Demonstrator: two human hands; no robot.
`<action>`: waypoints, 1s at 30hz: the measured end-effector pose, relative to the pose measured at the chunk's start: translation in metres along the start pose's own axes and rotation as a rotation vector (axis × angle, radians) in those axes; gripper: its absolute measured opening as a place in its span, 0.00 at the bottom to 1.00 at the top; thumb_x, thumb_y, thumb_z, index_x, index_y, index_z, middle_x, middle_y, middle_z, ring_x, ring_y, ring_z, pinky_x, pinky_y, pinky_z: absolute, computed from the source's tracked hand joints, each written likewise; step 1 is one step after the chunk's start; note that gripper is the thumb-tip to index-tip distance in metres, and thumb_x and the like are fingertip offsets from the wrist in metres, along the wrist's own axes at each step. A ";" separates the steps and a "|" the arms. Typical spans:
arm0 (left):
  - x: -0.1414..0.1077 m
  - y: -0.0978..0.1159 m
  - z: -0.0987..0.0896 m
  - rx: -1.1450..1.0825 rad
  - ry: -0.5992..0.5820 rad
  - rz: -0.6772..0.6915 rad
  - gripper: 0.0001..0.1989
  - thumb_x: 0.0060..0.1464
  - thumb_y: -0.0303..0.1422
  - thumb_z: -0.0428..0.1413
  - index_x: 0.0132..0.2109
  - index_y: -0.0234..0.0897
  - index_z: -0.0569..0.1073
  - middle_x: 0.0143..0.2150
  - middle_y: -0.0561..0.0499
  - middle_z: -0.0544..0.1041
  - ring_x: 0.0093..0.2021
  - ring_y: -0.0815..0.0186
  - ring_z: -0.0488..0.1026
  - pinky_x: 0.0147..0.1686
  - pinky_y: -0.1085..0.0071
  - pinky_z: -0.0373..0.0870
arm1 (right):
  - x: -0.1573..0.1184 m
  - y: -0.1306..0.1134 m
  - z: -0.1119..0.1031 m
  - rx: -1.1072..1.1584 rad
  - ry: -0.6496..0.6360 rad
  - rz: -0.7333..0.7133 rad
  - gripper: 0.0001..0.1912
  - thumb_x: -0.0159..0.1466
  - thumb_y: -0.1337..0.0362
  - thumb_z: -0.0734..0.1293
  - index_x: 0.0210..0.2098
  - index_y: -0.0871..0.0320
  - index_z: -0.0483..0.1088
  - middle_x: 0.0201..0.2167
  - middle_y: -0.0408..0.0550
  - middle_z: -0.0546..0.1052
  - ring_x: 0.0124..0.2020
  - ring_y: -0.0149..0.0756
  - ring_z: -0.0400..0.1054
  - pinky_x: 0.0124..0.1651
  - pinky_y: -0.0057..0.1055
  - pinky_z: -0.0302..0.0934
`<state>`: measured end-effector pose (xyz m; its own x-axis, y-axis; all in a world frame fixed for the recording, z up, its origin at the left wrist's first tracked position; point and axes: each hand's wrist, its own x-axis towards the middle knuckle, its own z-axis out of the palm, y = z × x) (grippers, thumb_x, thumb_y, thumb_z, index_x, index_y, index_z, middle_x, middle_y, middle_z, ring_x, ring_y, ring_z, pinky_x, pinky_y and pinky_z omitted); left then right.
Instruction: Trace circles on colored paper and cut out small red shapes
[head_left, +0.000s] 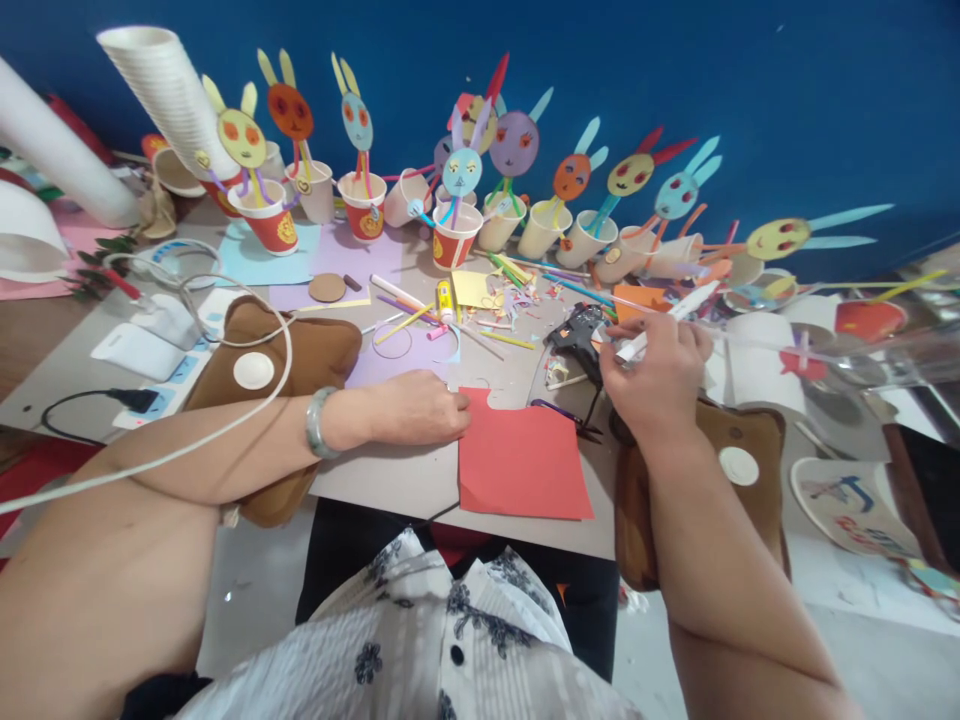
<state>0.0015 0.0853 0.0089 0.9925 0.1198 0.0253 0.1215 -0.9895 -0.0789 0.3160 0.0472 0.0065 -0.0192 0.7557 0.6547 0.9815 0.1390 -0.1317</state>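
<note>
My left hand (424,408) has its fingers curled at the upper left corner of a red sheet of paper (525,460). A curved notch is cut into the sheet's top edge. My right hand (656,365) is raised to the right of the paper, its fingers wrapped round a white marker (686,303) held at a slant. Just left of that hand lies a black glue gun (576,335). Dark-handled scissors (566,412) rest at the sheet's upper right corner, partly over its edge.
Paper cups with rabbit-faced figures (461,172) line the back wall. Paper scraps (525,295), a yellow glue stick (445,300) and coloured strips litter the middle. Brown cushions (281,350) lie under both arms. A white cable (289,350) crosses the left side near a power strip (176,385).
</note>
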 end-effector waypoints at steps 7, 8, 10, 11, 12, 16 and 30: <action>0.000 0.003 -0.012 -0.018 -0.053 -0.012 0.11 0.60 0.21 0.47 0.36 0.32 0.74 0.33 0.46 0.77 0.22 0.67 0.72 0.20 0.67 0.55 | 0.009 -0.055 0.014 0.250 -0.267 -0.235 0.11 0.64 0.67 0.64 0.46 0.52 0.69 0.40 0.53 0.78 0.44 0.50 0.72 0.47 0.45 0.66; -0.001 0.003 -0.013 -0.026 -0.053 -0.013 0.11 0.60 0.20 0.47 0.36 0.31 0.74 0.33 0.46 0.78 0.23 0.67 0.72 0.20 0.67 0.55 | 0.016 -0.063 0.020 0.245 -0.337 -0.318 0.12 0.63 0.69 0.64 0.46 0.53 0.69 0.40 0.54 0.78 0.45 0.50 0.71 0.46 0.44 0.66; -0.001 0.003 -0.014 -0.049 -0.038 -0.012 0.12 0.59 0.19 0.47 0.36 0.31 0.74 0.32 0.46 0.78 0.24 0.66 0.73 0.21 0.67 0.57 | 0.035 -0.077 0.035 0.198 -0.441 -0.457 0.15 0.60 0.72 0.63 0.46 0.55 0.69 0.37 0.55 0.78 0.44 0.51 0.69 0.44 0.42 0.64; -0.002 0.003 -0.014 -0.061 -0.026 -0.012 0.12 0.59 0.19 0.47 0.35 0.31 0.74 0.31 0.46 0.77 0.24 0.66 0.73 0.22 0.67 0.58 | 0.046 -0.083 0.045 0.164 -0.475 -0.509 0.17 0.59 0.75 0.63 0.47 0.56 0.69 0.35 0.54 0.77 0.43 0.50 0.69 0.42 0.41 0.63; -0.002 0.003 -0.014 -0.074 -0.016 -0.011 0.12 0.58 0.19 0.48 0.34 0.31 0.74 0.30 0.46 0.77 0.25 0.66 0.73 0.22 0.67 0.58 | 0.057 -0.089 0.055 0.128 -0.492 -0.549 0.19 0.58 0.76 0.62 0.47 0.56 0.69 0.34 0.54 0.76 0.42 0.50 0.68 0.41 0.40 0.61; -0.005 0.005 -0.012 -0.099 0.012 -0.021 0.11 0.58 0.20 0.48 0.34 0.31 0.74 0.29 0.45 0.76 0.25 0.65 0.74 0.22 0.67 0.58 | 0.091 -0.105 0.090 -0.010 -0.561 -0.736 0.18 0.60 0.76 0.62 0.49 0.57 0.71 0.34 0.54 0.75 0.38 0.46 0.66 0.37 0.36 0.54; -0.008 0.005 -0.011 -0.102 0.022 -0.051 0.11 0.59 0.19 0.48 0.36 0.30 0.75 0.33 0.44 0.77 0.26 0.64 0.73 0.22 0.65 0.53 | 0.104 -0.110 0.081 0.111 -0.402 -0.647 0.09 0.65 0.69 0.63 0.44 0.56 0.71 0.37 0.53 0.77 0.44 0.47 0.70 0.47 0.44 0.64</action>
<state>-0.0059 0.0790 0.0197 0.9843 0.1698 0.0482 0.1688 -0.9853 0.0249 0.1903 0.1627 0.0287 -0.6712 0.6740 0.3086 0.7271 0.6795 0.0976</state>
